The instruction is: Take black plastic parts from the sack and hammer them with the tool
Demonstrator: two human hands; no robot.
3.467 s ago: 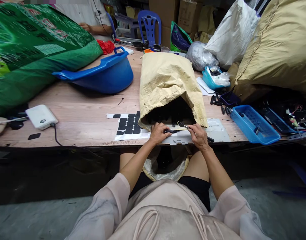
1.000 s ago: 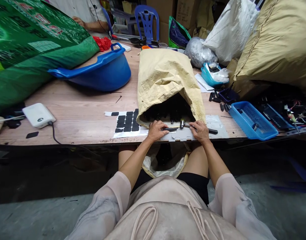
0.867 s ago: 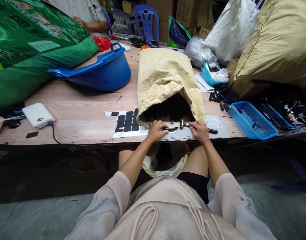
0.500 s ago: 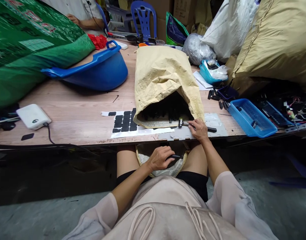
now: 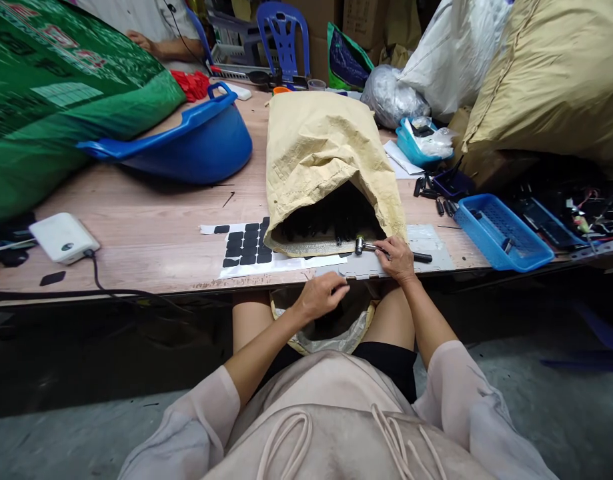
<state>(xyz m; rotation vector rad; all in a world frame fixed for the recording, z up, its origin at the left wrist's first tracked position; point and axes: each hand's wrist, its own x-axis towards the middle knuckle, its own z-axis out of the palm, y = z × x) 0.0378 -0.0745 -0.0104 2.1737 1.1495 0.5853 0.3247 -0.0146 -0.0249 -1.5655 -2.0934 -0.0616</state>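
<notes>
My right hand (image 5: 397,259) is wrapped round a small hammer (image 5: 423,257) that lies across the table's front edge. The hammer's metal head points left, at the mouth of a tan woven sack (image 5: 331,133); its black grip sticks out to the right. Dark pieces (image 5: 339,230) show inside the sack's shadowed opening. My left hand (image 5: 322,295) hovers at the table edge with its fingers curled in, and nothing shows in them. Below it, a second sack (image 5: 353,339) lies open between my thighs; its inside is too dark to make out.
Left of the sack are a white sheet with black stickers (image 5: 249,247), a blue basin (image 5: 196,150) and a white box (image 5: 66,237) with a cable. At right stands a blue basket (image 5: 503,233) near loose black parts. A person's arm (image 5: 171,48) shows at the back left.
My left hand has risen from the lap sack to the table edge. The slim black piece it held is out of sight. My right hand stays on the hammer.
</notes>
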